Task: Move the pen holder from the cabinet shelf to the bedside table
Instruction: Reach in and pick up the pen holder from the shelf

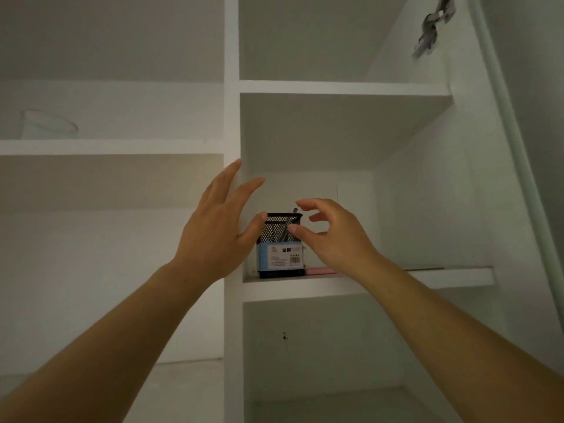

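Note:
A black mesh pen holder (279, 245) with a blue-and-white label stands on a white cabinet shelf (427, 277), near the shelf's left wall, with pens inside. My left hand (219, 227) is raised just left of it, fingers spread and straight, the thumb near the holder's top left corner. My right hand (332, 236) hovers at its right side with fingers loosely curved around empty air, close to the rim. Neither hand holds the holder.
A pink object (320, 271) lies on the shelf behind the holder's right side. A white vertical divider (232, 117) separates the compartments. A clear cup (45, 125) stands on the upper left shelf. A metal hinge (433, 22) hangs at the top right.

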`<state>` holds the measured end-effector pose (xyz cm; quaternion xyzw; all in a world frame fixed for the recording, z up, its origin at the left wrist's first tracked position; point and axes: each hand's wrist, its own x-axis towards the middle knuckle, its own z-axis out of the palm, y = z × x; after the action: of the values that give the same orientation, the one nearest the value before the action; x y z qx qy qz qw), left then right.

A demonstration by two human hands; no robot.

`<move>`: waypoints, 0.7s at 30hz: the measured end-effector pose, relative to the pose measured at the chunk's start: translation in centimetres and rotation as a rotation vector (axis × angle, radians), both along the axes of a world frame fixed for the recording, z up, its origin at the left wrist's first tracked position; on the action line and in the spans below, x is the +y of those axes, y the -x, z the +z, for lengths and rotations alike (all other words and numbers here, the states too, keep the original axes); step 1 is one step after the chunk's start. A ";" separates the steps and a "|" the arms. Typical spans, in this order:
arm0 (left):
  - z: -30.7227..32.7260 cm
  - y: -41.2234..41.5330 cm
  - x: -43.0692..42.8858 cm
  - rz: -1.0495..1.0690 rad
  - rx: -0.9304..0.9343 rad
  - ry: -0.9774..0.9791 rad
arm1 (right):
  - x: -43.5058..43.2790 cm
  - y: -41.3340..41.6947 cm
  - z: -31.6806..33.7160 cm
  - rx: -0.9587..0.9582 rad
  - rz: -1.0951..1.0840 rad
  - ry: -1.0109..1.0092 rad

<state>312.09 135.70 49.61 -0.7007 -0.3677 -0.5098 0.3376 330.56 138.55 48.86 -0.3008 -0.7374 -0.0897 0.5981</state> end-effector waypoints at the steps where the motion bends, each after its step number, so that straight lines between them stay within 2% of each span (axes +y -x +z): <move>1: 0.1 0.0 0.2 0.008 -0.003 -0.008 | 0.3 0.2 0.2 -0.018 -0.008 -0.005; 9: -0.2 0.5 1.9 0.011 -0.018 -0.060 | 2.2 1.4 1.1 -0.206 -0.087 -0.011; 15: -1.0 0.2 2.9 -0.051 -0.034 -0.033 | 2.3 1.3 1.2 -0.118 -0.038 -0.031; 21: -1.0 0.3 3.2 -0.100 -0.042 -0.038 | 2.7 1.0 1.6 -0.163 -0.061 -0.009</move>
<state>311.81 138.88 48.65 -0.7008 -0.3294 -0.5475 0.3171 329.53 141.21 50.50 -0.3118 -0.7739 -0.1354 0.5343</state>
